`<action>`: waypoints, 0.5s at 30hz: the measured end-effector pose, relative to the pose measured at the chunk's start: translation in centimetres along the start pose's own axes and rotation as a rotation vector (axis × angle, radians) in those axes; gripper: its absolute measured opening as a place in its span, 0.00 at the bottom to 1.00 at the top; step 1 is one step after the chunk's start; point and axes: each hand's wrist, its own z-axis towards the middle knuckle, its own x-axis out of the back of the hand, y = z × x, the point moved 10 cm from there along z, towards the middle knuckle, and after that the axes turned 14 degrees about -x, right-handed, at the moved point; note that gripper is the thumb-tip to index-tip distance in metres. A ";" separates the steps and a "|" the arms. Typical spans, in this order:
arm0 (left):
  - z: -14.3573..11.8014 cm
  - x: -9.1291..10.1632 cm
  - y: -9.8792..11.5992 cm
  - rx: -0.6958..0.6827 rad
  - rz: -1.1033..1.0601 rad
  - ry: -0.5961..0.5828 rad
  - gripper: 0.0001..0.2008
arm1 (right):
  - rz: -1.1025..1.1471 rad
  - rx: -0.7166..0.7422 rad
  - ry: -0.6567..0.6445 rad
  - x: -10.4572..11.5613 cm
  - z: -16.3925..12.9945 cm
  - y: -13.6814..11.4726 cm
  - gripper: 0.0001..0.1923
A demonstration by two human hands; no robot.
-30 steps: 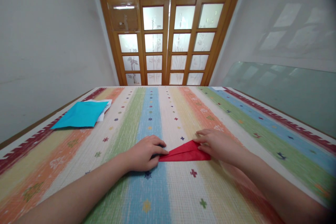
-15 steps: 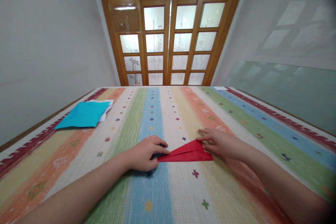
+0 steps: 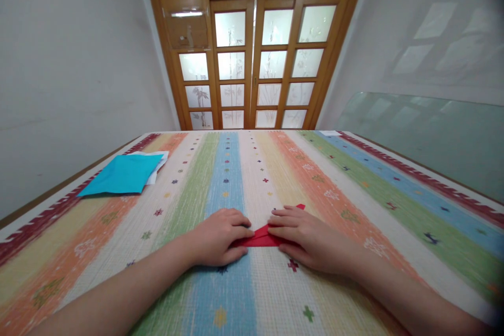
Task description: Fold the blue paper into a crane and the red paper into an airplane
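Observation:
A red sheet of folded paper [image 3: 259, 240] lies on the striped tablecloth in front of me, its narrow point toward the left. My left hand [image 3: 220, 236] grips that point between its fingers and thumb, which cover the tip. Across the right part of the paper rests my right hand [image 3: 303, 236], palm down with fingers stretched out and pointing left. It hides most of the wide end; only a small red corner shows above its fingers.
Blue paper [image 3: 122, 174] lies over white sheets [image 3: 159, 164] on the left side of the tablecloth [image 3: 275, 294]. A white item [image 3: 329, 133] is at the far right edge. Beyond the table stand wooden glazed doors [image 3: 254, 63]; walls flank both sides.
My right hand has slid left from the paper's wide end onto its middle, now covering much of it. My left hand stays at the narrow tip.

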 end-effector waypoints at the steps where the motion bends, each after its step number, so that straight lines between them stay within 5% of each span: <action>1: 0.0 0.0 -0.1 0.005 0.009 0.003 0.18 | 0.014 0.004 0.007 0.0 0.0 -0.1 0.19; 15: 1.1 -0.5 2.0 -0.111 0.278 -0.047 0.13 | 0.055 -0.046 0.014 0.0 0.2 -0.4 0.17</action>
